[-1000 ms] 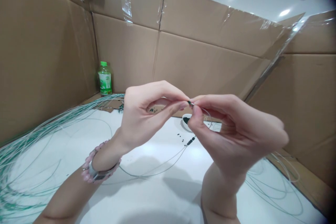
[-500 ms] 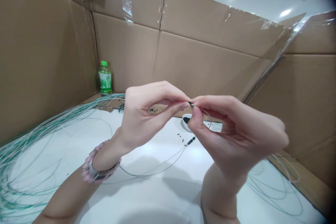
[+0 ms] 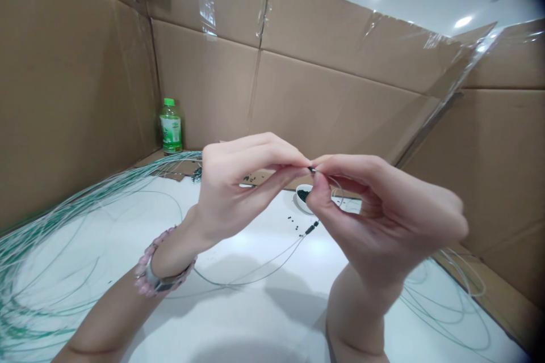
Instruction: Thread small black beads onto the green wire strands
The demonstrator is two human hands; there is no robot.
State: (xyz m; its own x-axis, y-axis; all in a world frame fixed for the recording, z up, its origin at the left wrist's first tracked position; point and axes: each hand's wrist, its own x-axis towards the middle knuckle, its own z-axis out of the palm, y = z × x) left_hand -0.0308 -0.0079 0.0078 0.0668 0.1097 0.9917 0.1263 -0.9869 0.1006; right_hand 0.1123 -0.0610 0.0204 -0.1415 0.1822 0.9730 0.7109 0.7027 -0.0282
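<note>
My left hand (image 3: 244, 190), with a pink beaded bracelet (image 3: 145, 272) and a grey band at its wrist, is closed in a pinch on a tiny dark bead-like piece (image 3: 311, 169). Fingertip to fingertip with it, my right hand (image 3: 378, 210) pinches a thin pale wire (image 3: 339, 184) close beside that piece. From the right fingers the wire curls down in a small loop. Below the hands, several black pieces (image 3: 312, 228) sit on a thin wire above the white table (image 3: 255, 317). Whether the wire passes through the pinched piece is hidden by the fingertips.
Behind my right thumb stands a white bowl (image 3: 299, 203) of dark pieces, a few lying loose nearby. Green and white wires (image 3: 46, 249) spread along the left; more wire loops (image 3: 451, 317) lie right. A green-capped bottle (image 3: 171, 127) stands by the cardboard wall (image 3: 204, 85).
My left finger and thumb have drawn closer together, and their tips have shifted slightly right over the dark piece. My right hand is almost still.
</note>
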